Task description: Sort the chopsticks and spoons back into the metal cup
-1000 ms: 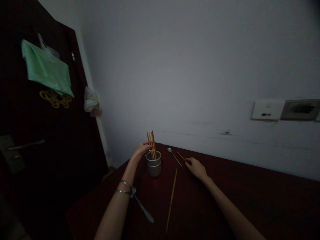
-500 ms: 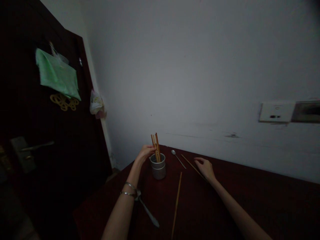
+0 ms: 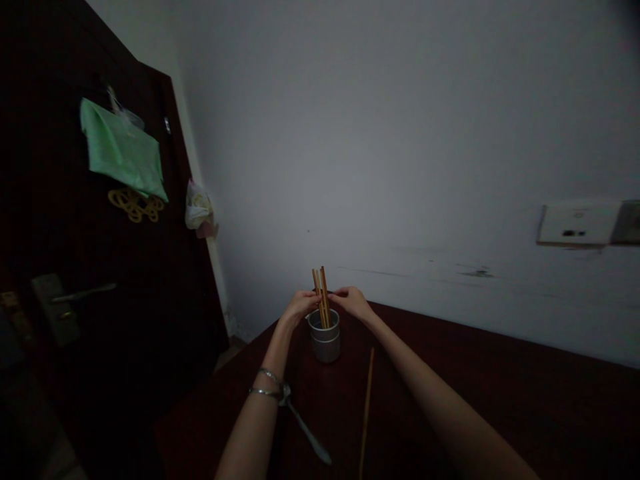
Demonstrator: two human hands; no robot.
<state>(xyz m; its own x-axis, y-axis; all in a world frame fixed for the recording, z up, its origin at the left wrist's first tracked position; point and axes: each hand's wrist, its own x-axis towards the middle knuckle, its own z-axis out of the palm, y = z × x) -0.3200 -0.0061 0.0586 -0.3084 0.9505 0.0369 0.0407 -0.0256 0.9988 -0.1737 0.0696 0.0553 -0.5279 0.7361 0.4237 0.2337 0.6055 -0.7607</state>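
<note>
Several wooden chopsticks (image 3: 323, 310) stand upright in a grey metal cup (image 3: 326, 348) near the table's far corner. From the left, my left hand (image 3: 300, 307) pinches the chopsticks just above the rim. My right hand (image 3: 354, 302) meets them from the other side, its fingertips closed at the bundle; the exact grip is too small to make out fully. One chopstick (image 3: 367, 413) lies on the table between my forearms. A metal spoon (image 3: 311, 435) rests beside my left wrist, its bowl partly covered by the wrist and bracelets.
The dark red table (image 3: 440, 333) meets a pale wall (image 3: 375, 167) at the back. A dark door (image 3: 165, 287) with a hanging green cloth (image 3: 125, 147) stands on the left. A white wall socket (image 3: 575, 225) is at the right.
My right hand has moved left from above the table to the chopsticks in the cup. My left hand stays at them. The second spoon and another chopstick no longer show. The view has shifted slightly.
</note>
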